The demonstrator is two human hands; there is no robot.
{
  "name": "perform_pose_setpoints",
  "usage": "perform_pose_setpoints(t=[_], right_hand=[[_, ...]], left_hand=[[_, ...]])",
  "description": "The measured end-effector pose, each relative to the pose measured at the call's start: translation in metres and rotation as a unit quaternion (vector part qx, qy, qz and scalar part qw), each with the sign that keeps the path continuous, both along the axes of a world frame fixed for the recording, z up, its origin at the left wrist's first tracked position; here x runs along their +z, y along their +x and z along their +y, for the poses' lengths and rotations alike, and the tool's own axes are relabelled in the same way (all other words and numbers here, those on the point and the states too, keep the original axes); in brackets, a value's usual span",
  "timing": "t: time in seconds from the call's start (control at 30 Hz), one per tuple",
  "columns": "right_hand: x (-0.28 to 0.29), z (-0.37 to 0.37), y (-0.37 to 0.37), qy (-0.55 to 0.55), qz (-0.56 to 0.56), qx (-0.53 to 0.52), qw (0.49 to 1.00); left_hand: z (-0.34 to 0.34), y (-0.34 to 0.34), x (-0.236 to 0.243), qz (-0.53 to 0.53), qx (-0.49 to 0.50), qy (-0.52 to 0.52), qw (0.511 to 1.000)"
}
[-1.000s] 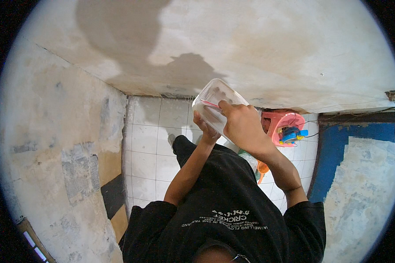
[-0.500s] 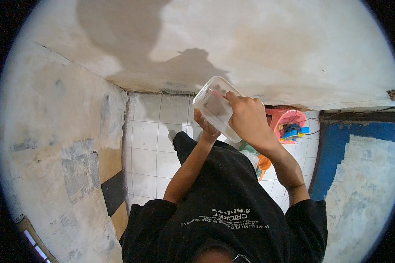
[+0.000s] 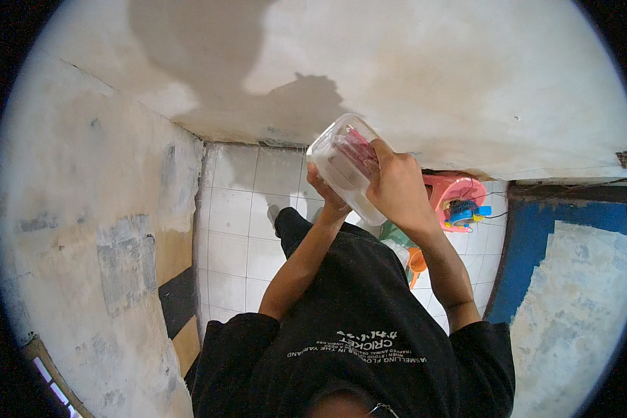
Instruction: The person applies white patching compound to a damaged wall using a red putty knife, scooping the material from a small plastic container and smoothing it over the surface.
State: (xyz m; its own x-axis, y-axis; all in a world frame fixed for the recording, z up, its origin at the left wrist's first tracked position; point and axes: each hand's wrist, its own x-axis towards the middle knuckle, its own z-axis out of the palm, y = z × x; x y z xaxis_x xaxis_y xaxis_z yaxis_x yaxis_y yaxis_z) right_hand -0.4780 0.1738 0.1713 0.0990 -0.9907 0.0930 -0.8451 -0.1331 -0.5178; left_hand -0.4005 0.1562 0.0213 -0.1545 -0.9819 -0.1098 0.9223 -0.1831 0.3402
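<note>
A clear plastic container, rectangular with rounded corners, is held up tilted in front of my body. My left hand grips its lower left side, with the thumb on the near wall and the other fingers mostly hidden beneath. Over its right side is my right hand, closed with the index finger stretched forward. A thin pinkish-red stick runs from those fingers into the container, smeared by motion, so its exact kind does not show. The container's inside looks whitish and cloudy.
A pink plastic stool stands by the wall at right, bearing a blue and yellow device with wires. Below it are an orange dipper and a green thing. The plastered wall rises close beyond my hands; a blue door is at right.
The red stick has swung within the container and is now a wide blur. My right hand has shifted slightly, and the container has tilted a little and risen slightly.
</note>
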Motion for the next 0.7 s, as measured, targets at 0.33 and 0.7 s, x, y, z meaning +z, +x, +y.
perform_pose_setpoints(t=[0.33, 0.7], right_hand=[[-0.002, 0.007, 0.004, -0.025, -0.057, 0.018, 0.998], [0.014, 0.010, 0.008, -0.035, -0.064, 0.027, 0.997]], left_hand=[[-0.016, 0.001, -0.024, 0.028, 0.052, 0.027, 0.998], [-0.008, 0.004, -0.007, 0.091, -0.010, 0.049, 0.995]])
